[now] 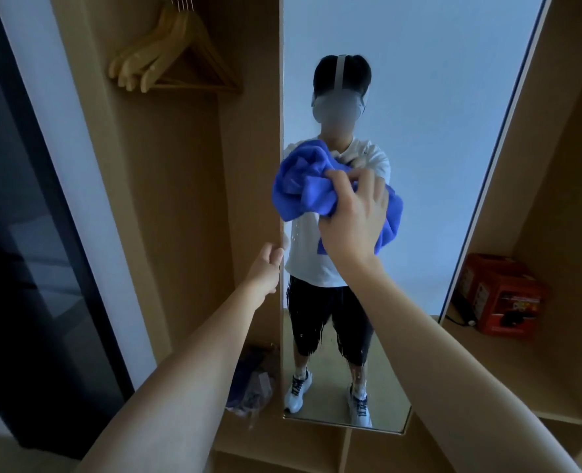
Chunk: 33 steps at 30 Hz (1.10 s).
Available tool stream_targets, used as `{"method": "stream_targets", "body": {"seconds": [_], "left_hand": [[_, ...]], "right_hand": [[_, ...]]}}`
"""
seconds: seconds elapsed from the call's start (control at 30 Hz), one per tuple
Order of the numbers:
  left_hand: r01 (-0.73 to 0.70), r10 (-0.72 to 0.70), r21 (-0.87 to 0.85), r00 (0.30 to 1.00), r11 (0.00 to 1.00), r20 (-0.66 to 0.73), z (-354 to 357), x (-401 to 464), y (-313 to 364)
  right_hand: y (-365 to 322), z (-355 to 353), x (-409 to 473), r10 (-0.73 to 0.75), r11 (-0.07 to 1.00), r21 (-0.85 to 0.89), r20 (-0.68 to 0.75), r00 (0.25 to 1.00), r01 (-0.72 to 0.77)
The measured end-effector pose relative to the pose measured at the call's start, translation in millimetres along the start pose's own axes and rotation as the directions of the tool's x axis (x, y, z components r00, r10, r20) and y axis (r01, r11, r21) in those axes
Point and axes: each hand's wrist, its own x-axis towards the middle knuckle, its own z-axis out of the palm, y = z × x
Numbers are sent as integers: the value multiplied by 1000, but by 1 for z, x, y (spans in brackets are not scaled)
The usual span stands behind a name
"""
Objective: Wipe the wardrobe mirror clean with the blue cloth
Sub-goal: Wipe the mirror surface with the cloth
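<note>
Filling the centre of the frame from top edge to lower middle: tall wardrobe mirror (419, 97), water streaks and droplets low on the glass. Flanking it, wooden wardrobe (166, 199) with open compartments left and right. Hanging at upper left: wooden hangers (173, 59), bunched together. Sitting at right on a shelf, a red box (503, 295) (black cord beside it). Bunched against the glass at centre: blue cloth (303, 186), gripped by right hand (354, 216), fingers curled into the folds. Left hand (265, 268) at the mirror's left edge, just left of centre; fingers mostly hidden behind the edge, so spread or curled cannot tell.
</note>
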Motion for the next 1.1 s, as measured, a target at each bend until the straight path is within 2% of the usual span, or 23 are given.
{"method": "stream_targets", "body": {"seconds": [0.1,0.17,0.27,0.4,0.47,0.53,0.63,0.73,0.77,0.83,0.97,1.03,1.1], "left_hand": [[-1,1,-32,1000,999,-12,3,-1,1],[-13,12,-91,1000,996,-10,4,-3,1],[-19,18,-40,1000,999,-20,3,-1,-2],[-17,18,39,999,999,-38,2,-1,-3],[-11,12,21,1000,1000,-28,2,-2,-3],[1,-1,-41,1000,999,-8,1,-4,-3],[3,3,-137,999,991,42,3,-3,-6],[4,-2,-98,1000,995,19,4,-4,-5],[5,-4,-80,1000,997,12,5,-4,-6],[15,-14,-75,1000,997,15,6,-5,-7],[34,-35,-56,999,998,-21,9,-3,-17],[58,-59,-35,998,998,-33,9,-4,-21],[71,-72,-31,997,997,-31,10,-5,-22]], "right_hand": [[12,15,-18,-198,956,-166,233,952,240],[27,24,-55,-240,923,-202,363,901,327],[47,18,-120,-202,927,-184,490,848,327],[66,3,-168,-72,946,-196,653,754,260],[64,0,-160,-30,964,-187,631,775,190],[54,-3,-140,-27,981,-145,556,830,129],[36,-8,-94,10,999,-39,349,937,4],[26,-10,-52,27,1000,0,157,987,-27],[27,-9,-44,14,1000,-28,151,988,-10],[34,-4,-46,-29,993,-100,239,970,54],[73,2,-122,-81,972,-150,512,855,181],[89,-4,-165,-22,969,-163,690,723,185],[100,-12,-190,70,958,-209,837,543,199]]}}
